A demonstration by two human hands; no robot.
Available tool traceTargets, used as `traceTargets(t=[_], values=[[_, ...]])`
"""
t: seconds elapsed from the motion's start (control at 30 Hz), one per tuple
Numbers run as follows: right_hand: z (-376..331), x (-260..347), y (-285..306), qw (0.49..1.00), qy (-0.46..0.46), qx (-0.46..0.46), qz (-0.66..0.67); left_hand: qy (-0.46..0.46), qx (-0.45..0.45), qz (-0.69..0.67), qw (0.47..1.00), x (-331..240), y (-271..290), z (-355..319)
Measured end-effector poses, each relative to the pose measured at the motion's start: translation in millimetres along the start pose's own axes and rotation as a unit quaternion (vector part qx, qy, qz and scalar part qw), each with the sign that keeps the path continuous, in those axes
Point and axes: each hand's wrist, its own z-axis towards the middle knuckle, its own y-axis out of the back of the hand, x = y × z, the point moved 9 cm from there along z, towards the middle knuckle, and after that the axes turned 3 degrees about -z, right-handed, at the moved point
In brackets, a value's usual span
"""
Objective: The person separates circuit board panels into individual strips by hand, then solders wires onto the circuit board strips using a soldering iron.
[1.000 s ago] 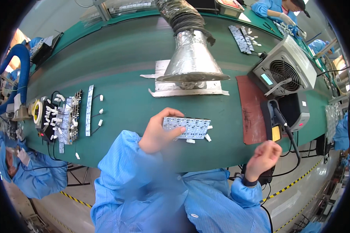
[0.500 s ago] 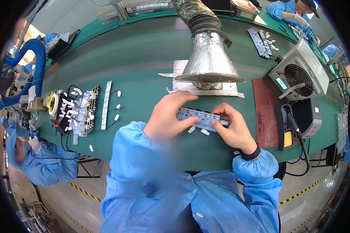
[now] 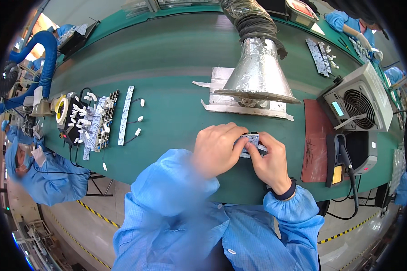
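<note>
Bare L hand (image 3: 218,150) & bare R hand (image 3: 272,161), just rt of frame ctr: both grips closed, thumbs & fingers pinching pale-blue flat rect. circuit board (image 3: 254,138), mostly hidden, over green flat worktop (image 3: 176,113). Silver foil-clad conical hood (image 3: 260,67) upper rt; reddish-brown rect. mat (image 3: 315,149) far rt.

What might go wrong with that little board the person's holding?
1. The left hand and right hand both grip the circuit board, covering much of it; squeezing too hard might bend it or hurt small parts.
2. The soldering iron sits in its holder to the right, its cord hanging past the table's front edge. A sleeve might snag it. I can't tell if the iron is hot.
</note>
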Motion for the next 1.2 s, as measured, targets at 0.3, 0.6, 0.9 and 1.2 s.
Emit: traceTargets(t=[0.3,0.6,0.9,1.2], values=[[-6.2,-21.1,-4.8,0.998,-0.048,0.003,0.038,-0.017,0.063,-0.057,0.996,5.1,-5.1,1.0],[-2.1,-32.5,-13.9,0.989,-0.108,0.075,0.07,0.058,0.164,-0.078,0.982,30.5,-8.5,-8.0],[-2.2,-25.8,-21.1,0.974,-0.148,0.153,0.079,0.036,0.155,-0.149,0.976,23.8,-8.6,-7.3],[-3.8,-5.7,-10.1,0.996,-0.064,0.053,-0.023,0.109,0.097,-0.08,0.986,18.2,-3.5,-10.8]])
